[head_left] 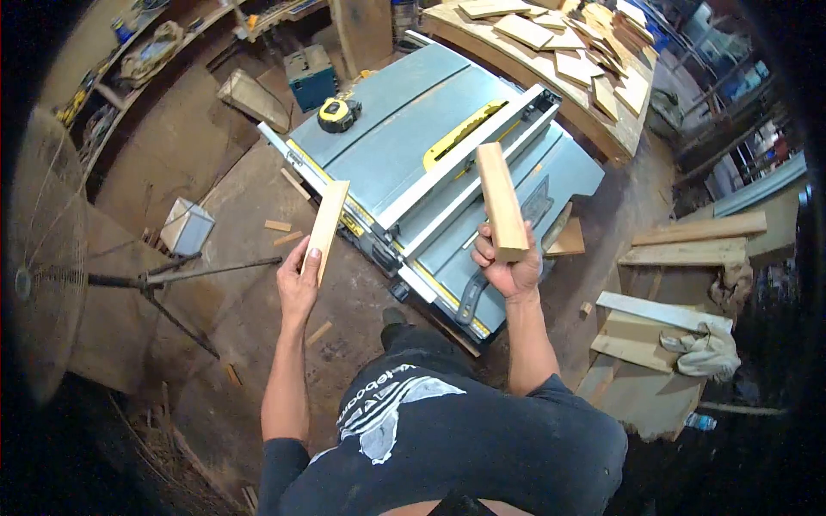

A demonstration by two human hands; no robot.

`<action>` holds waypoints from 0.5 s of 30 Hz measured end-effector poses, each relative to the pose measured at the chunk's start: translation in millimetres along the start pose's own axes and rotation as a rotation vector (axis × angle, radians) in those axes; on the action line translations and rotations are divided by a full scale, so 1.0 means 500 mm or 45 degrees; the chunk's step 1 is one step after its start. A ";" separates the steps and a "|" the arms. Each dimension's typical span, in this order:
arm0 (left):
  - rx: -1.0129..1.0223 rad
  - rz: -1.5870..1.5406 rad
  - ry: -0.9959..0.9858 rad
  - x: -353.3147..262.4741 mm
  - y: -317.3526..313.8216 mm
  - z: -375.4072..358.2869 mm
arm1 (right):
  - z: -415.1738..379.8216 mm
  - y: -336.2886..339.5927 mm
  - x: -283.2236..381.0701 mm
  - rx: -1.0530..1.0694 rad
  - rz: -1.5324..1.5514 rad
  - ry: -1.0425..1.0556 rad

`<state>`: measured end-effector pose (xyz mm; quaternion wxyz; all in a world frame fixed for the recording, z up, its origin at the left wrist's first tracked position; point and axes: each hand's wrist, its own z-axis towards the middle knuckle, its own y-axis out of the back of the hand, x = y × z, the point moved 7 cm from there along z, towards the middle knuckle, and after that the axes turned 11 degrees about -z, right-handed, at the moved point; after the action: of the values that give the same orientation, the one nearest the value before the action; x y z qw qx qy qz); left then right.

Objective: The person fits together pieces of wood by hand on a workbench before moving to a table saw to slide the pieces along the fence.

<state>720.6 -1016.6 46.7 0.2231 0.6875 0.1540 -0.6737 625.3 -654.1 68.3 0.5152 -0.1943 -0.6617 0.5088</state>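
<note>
My left hand (298, 279) is closed around the lower end of a thin wooden strip (329, 222), which slants up past the near left edge of the table saw (387, 112). In my right hand (514, 262) is a thicker wooden block (502, 202), held upright over the right part of the saw. Between the two pieces runs the saw's metal rip fence (469, 172), beside a yellow blade insert (465, 135). A yellow and black tape measure (339, 114) rests on the saw's far left corner.
Many cut boards (559, 43) lie on a wooden workbench behind the saw. Planks and a cloth (705, 351) are at the right. On the left stands a pedestal fan (52, 275), its legs reaching across the floor. Small offcuts (318, 334) litter the floor.
</note>
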 end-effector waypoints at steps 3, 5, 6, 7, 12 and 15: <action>0.170 0.058 0.028 0.039 -0.015 0.119 | 0.017 0.006 -0.032 -0.083 -0.214 0.039; 0.246 0.112 0.026 0.043 -0.032 0.184 | 0.020 -0.018 -0.058 -0.138 -0.232 0.059; 0.295 0.177 0.026 0.048 -0.038 0.213 | 0.022 -0.034 -0.075 -0.195 -0.199 0.075; 0.331 0.179 0.033 0.072 -0.044 0.246 | 0.024 -0.052 -0.088 -0.225 -0.197 0.097; 0.700 -0.022 0.273 0.107 -0.121 0.321 | 0.055 -0.088 -0.182 -0.409 0.104 0.249; 0.992 0.039 0.008 0.101 -0.194 0.312 | 0.064 -0.101 -0.212 -0.526 -0.012 0.476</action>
<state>539.2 -1018.6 -11.8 -0.0451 0.7250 -0.1232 -0.6762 652.6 -772.5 62.5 0.5803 -0.3827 -0.6456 0.3162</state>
